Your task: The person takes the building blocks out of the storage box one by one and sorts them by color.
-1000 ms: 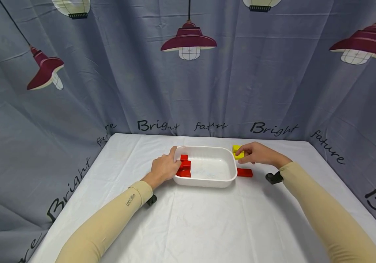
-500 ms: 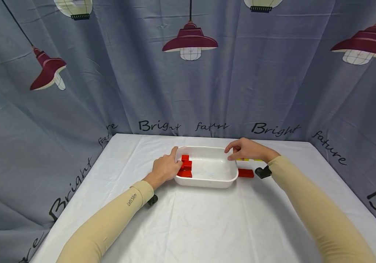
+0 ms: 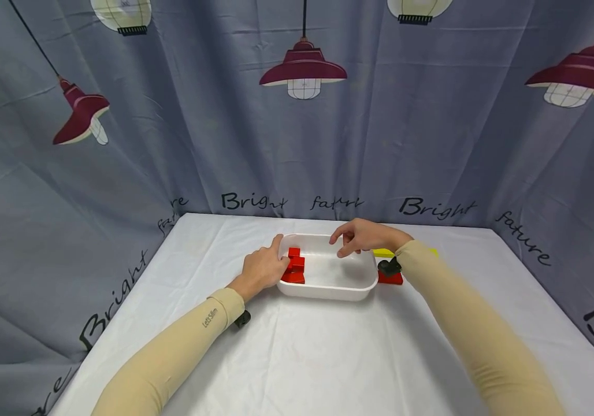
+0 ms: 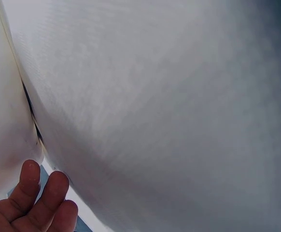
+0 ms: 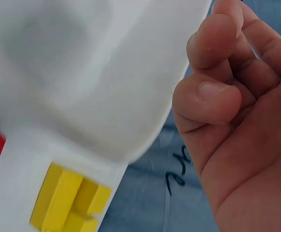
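Left hand (image 3: 263,267), gripping white tray (image 3: 323,292); right hand (image 3: 367,234), relaxed and seemingly empty, above it. Already inside, by my left: red blocks (image 3: 297,265). Outside, near my right: one red block (image 3: 392,279), yellow blocks (image 5: 63,199).

Upright white tray (image 3: 328,293), red blocks (image 3: 297,264) inside at left

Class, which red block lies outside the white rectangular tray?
The flat red rectangular block right of the white rectangular tray; the other red blocks sit inside.
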The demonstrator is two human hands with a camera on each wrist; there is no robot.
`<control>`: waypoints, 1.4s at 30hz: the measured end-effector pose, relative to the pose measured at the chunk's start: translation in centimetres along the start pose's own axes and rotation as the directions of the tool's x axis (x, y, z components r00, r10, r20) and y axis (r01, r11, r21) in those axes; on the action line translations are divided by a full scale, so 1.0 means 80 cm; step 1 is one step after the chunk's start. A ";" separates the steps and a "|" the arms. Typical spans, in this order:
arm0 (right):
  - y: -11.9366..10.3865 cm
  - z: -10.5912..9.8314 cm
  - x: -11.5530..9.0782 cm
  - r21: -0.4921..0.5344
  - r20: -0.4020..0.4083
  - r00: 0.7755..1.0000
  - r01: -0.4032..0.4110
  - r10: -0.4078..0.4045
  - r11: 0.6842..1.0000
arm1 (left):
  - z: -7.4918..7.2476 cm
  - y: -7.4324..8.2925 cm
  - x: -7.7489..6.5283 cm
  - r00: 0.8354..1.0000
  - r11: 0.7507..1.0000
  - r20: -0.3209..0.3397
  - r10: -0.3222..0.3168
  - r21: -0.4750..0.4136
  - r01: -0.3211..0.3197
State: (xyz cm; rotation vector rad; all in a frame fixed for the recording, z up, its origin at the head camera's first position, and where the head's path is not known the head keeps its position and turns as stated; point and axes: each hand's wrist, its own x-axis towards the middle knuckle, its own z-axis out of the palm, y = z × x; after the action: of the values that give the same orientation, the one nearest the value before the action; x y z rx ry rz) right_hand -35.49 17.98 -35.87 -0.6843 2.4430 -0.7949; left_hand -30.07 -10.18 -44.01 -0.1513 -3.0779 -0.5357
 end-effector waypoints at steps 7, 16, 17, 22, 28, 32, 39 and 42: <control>-0.016 0.013 0.028 0.009 0.029 0.999 0.022 -0.022 1.000 | -0.003 0.001 0.000 0.999 1.000 -0.031 0.005 0.007 -0.005; -0.023 0.039 0.056 0.005 0.054 0.998 0.012 -0.012 1.000 | 0.000 0.000 -0.003 1.000 1.000 0.012 -0.015 0.004 0.015; -0.024 0.040 0.057 0.002 0.053 0.999 0.011 -0.011 1.000 | 0.000 0.000 -0.003 1.000 1.000 0.011 -0.016 0.004 0.016; -0.026 0.046 0.065 0.002 0.063 0.998 0.002 -0.002 1.000 | 0.000 0.000 -0.002 1.000 1.000 0.006 -0.018 0.006 0.018; -0.022 0.052 0.075 0.028 0.056 0.998 -0.019 0.017 0.999 | -0.001 0.003 -0.001 1.000 1.000 0.014 -0.018 -0.006 0.018; -0.021 0.058 0.081 0.033 0.049 0.999 -0.011 0.009 0.999 | -0.001 0.003 -0.001 1.000 1.000 0.005 -0.018 -0.004 0.018; -0.017 0.067 0.091 0.052 0.039 0.999 0.005 -0.007 0.999 | 0.001 0.001 0.001 1.000 1.000 0.006 -0.007 0.001 0.007; -0.017 0.069 0.093 0.060 0.039 0.999 0.010 -0.012 0.998 | 0.001 0.001 0.001 1.000 1.000 0.001 -0.007 0.004 0.007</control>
State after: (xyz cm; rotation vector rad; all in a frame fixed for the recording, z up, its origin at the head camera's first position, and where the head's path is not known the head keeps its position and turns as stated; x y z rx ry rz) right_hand -37.55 10.49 -41.09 -0.6853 2.3718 -0.8478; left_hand -30.15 -10.11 -44.04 -0.1404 -3.0819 -0.5305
